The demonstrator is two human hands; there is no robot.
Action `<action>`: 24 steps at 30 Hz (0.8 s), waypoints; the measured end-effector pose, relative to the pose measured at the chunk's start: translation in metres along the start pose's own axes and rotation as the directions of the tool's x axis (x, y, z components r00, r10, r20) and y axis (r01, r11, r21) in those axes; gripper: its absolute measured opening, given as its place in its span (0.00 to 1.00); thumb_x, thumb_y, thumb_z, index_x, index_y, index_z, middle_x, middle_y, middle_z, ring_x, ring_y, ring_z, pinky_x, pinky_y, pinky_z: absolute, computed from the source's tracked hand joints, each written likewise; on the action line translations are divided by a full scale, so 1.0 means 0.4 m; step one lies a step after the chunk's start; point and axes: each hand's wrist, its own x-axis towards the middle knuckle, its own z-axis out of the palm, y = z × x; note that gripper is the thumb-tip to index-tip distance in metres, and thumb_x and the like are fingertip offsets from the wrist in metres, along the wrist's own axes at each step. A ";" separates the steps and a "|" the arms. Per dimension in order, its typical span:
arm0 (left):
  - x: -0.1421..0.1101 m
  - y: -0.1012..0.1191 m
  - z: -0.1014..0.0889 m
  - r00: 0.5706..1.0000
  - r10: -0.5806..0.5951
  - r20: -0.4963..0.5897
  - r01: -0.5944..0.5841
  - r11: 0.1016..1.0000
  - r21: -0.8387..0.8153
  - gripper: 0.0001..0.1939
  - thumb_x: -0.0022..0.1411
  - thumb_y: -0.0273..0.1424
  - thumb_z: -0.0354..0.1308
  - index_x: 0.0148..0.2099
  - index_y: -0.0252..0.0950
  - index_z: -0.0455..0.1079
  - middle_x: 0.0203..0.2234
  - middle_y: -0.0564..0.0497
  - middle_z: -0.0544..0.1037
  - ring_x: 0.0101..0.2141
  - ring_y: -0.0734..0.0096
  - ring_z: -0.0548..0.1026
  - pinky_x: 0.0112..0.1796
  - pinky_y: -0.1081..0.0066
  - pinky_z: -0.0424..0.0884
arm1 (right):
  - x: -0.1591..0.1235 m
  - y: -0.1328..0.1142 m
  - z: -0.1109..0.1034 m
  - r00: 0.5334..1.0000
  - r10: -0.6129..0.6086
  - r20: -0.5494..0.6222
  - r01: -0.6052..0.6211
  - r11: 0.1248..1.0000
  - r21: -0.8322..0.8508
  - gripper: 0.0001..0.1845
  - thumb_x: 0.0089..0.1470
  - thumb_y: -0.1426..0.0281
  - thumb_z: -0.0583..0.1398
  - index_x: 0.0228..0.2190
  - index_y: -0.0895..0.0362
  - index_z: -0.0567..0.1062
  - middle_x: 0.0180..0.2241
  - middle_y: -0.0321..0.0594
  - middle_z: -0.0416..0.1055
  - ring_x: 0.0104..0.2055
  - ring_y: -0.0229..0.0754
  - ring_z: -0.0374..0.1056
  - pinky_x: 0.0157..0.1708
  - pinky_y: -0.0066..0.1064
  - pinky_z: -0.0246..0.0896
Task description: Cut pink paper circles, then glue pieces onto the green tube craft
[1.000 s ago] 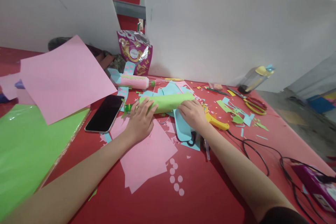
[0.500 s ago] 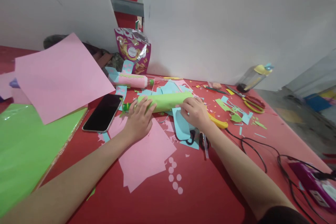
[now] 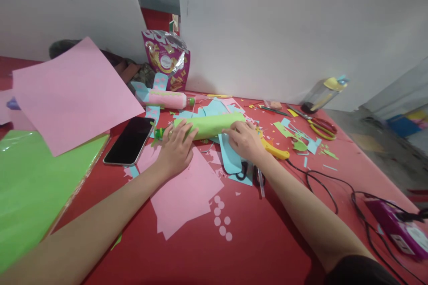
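Note:
A bottle wrapped in light green paper lies on its side, its green cap to the left. My left hand holds it near the cap end, fingers spread over the top. At the bottle's other end, my right hand presses on the wrap with curled fingers. A light blue rounded paper piece extends from under the bottle beside my right hand; I cannot tell whether it is attached. Behind lies a pink-wrapped bottle with blue paper fins. Under my left wrist are pink paper sheets.
A yellow glue gun with a black cord lies right of my right hand. Black-handled scissors, a phone, red-and-yellow scissors, paper scraps, a snack bag, a water bottle and a purple power strip surround the work.
The whole view has shifted slightly. Both hands stay on the green-wrapped bottle in nearly the same places, with only slight finger movement.

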 end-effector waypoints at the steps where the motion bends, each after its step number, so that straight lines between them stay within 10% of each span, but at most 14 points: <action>1: 0.000 0.000 0.000 1.000 -0.001 0.000 0.001 1.000 0.006 0.21 0.56 0.25 0.47 0.53 0.33 0.59 0.51 0.38 0.64 0.57 0.53 0.57 0.54 0.53 0.48 | 0.001 -0.006 -0.009 1.000 0.004 0.014 -0.004 1.000 0.016 0.13 0.52 0.78 0.52 0.35 0.60 0.74 0.29 0.44 0.69 0.32 0.42 0.63 0.34 0.34 0.50; 5: 0.001 0.000 -0.001 1.000 0.002 0.007 -0.002 1.000 0.008 0.22 0.56 0.25 0.48 0.54 0.33 0.59 0.51 0.38 0.64 0.57 0.54 0.56 0.54 0.54 0.47 | 0.003 -0.048 -0.070 0.968 -0.072 0.240 -0.001 0.956 0.293 0.09 0.51 0.77 0.54 0.32 0.60 0.74 0.30 0.43 0.70 0.35 0.42 0.65 0.33 0.31 0.55; 8: 0.000 0.001 -0.002 1.000 -0.002 0.007 0.002 1.000 0.000 0.22 0.56 0.25 0.47 0.54 0.33 0.58 0.51 0.38 0.64 0.57 0.54 0.56 0.54 0.54 0.47 | -0.003 -0.093 -0.114 0.830 -0.272 0.487 -0.039 0.842 0.537 0.07 0.51 0.77 0.55 0.31 0.59 0.74 0.31 0.39 0.69 0.31 0.36 0.65 0.29 0.26 0.56; 13: 0.000 0.001 -0.003 1.000 -0.008 0.012 0.008 1.000 -0.002 0.21 0.57 0.25 0.47 0.54 0.33 0.58 0.52 0.38 0.64 0.57 0.54 0.56 0.55 0.53 0.47 | -0.025 -0.146 -0.123 0.663 -0.488 0.567 -0.011 0.752 0.659 0.09 0.53 0.74 0.55 0.36 0.57 0.74 0.33 0.38 0.67 0.32 0.35 0.64 0.28 0.24 0.55; 24: 0.000 0.002 -0.004 1.000 -0.011 0.012 0.012 1.000 -0.024 0.21 0.57 0.25 0.47 0.54 0.33 0.58 0.52 0.39 0.63 0.57 0.54 0.55 0.55 0.53 0.48 | -0.023 -0.161 -0.117 0.633 -0.456 0.625 -0.070 0.771 0.633 0.08 0.50 0.80 0.54 0.30 0.59 0.72 0.30 0.38 0.67 0.29 0.35 0.60 0.26 0.24 0.51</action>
